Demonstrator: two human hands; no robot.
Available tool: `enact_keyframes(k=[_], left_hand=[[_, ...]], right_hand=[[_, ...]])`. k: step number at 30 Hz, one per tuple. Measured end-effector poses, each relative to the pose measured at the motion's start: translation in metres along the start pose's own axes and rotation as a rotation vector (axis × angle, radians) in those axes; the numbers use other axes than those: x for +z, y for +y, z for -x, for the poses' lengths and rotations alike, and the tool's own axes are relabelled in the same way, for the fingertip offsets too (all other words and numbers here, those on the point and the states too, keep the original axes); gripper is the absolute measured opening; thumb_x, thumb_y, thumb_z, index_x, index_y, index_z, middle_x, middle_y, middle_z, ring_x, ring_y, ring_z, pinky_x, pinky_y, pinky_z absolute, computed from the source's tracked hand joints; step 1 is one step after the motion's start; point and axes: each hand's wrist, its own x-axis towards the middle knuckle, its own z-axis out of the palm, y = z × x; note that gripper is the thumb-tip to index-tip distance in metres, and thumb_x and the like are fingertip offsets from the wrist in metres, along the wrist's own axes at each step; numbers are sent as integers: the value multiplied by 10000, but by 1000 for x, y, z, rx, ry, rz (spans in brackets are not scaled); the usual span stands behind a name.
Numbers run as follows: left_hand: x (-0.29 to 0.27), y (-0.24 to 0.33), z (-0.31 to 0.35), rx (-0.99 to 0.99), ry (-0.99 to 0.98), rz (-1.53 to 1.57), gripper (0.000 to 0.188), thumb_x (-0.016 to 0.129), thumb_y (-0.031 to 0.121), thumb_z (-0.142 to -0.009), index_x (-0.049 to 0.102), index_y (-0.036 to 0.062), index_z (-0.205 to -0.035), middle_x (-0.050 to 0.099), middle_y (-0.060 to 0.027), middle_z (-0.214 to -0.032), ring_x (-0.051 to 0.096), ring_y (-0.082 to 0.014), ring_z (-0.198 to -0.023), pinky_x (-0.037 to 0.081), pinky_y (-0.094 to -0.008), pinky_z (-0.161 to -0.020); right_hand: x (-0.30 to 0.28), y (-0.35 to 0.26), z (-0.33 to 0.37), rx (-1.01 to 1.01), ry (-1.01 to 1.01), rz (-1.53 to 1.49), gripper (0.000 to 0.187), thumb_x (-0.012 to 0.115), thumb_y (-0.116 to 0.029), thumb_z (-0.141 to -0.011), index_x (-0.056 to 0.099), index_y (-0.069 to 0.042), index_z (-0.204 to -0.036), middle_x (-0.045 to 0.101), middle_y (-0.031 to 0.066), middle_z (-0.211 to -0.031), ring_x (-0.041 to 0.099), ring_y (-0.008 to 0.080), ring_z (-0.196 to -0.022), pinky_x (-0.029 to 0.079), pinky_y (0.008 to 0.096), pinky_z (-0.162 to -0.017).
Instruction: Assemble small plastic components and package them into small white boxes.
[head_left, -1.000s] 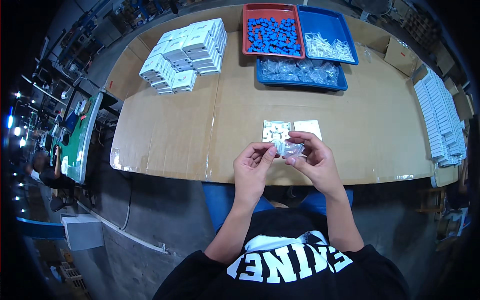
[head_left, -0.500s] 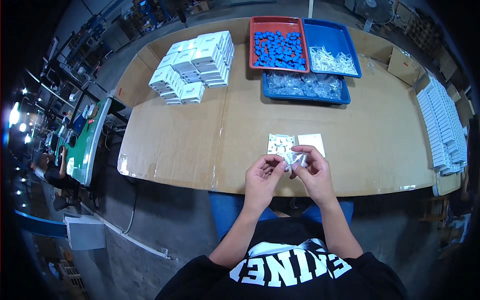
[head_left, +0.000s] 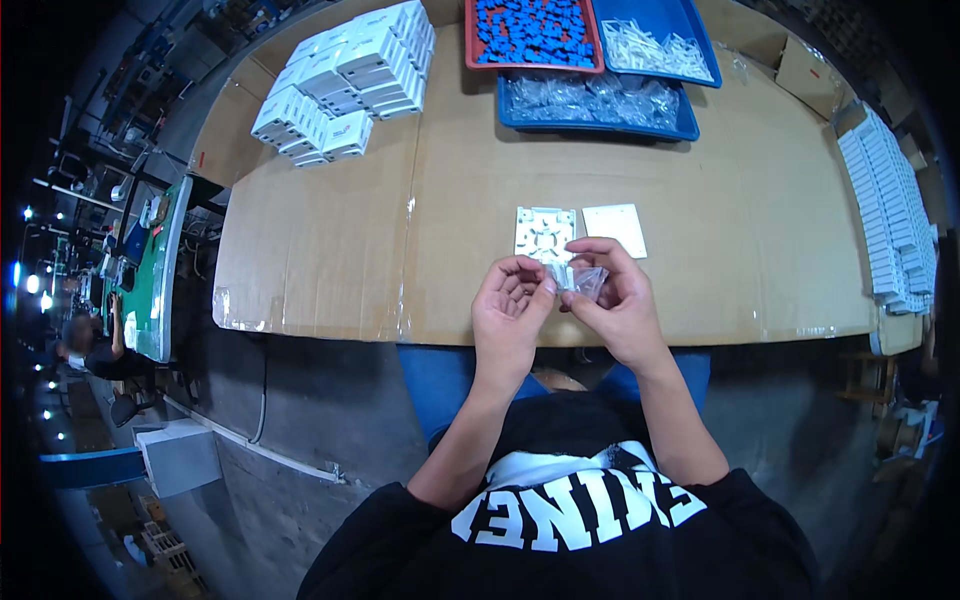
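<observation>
A small clear plastic bag (head_left: 590,283) is held between my hands, just above the near part of the table. My left hand (head_left: 512,312) pinches its left end with thumb and forefinger. Thumb and fingers of my right hand (head_left: 622,305) are closed on the other side. Small pale pieces seem to be in or against the bag, too small to name. Right behind my fingers lies a white square plastic housing (head_left: 545,230) with moulded inner parts, its near edge partly hidden. Beside it on the right is a flat white cover plate (head_left: 615,230).
White boxes (head_left: 345,75) are stacked at the back left. A red tray (head_left: 535,67) of blue parts, a blue tray (head_left: 650,12) of white sticks and a lower blue tray (head_left: 600,127) of clear bags stand behind. White pieces (head_left: 885,205) line the right edge. A person (head_left: 100,345) works far left.
The view has tilted, so the table and trays appear higher. My hands still hold the bag; it sits slightly more to the right of my left fingertips.
</observation>
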Motion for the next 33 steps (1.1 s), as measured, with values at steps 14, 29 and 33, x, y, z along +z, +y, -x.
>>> enact_keyframes(k=[14, 29, 33], left_hand=[[7, 2, -4, 57, 106, 100, 371, 605, -48, -977, 484, -16, -1326, 621, -118, -1142, 630, -142, -1044, 524, -286, -952], [11, 6, -4, -25, 105, 141, 487, 635, -60, -963, 429, -5, -1400, 615, -115, -1145, 640, -134, -1042, 537, -251, -927], [5, 4, -4, -37, 79, 130, 515, 641, -64, -956, 417, 3, -1415, 618, -117, -1148, 644, -135, -1032, 535, -245, -924]], right_hand=[[-4, 7, -4, -28, 74, -187, 478, 668, 73, -928, 477, 6, -1360, 590, 151, -1191, 682, 181, -1012, 644, 315, -808], [-1, 5, -5, 10, 44, -41, 379, 644, 37, -942, 535, 2, -1303, 583, 48, -1007, 612, 76, -900, 628, 294, -766], [-2, 6, -6, 41, 56, -162, 366, 626, 34, -945, 537, 2, -1299, 589, 55, -992, 633, 95, -887, 628, 294, -760]])
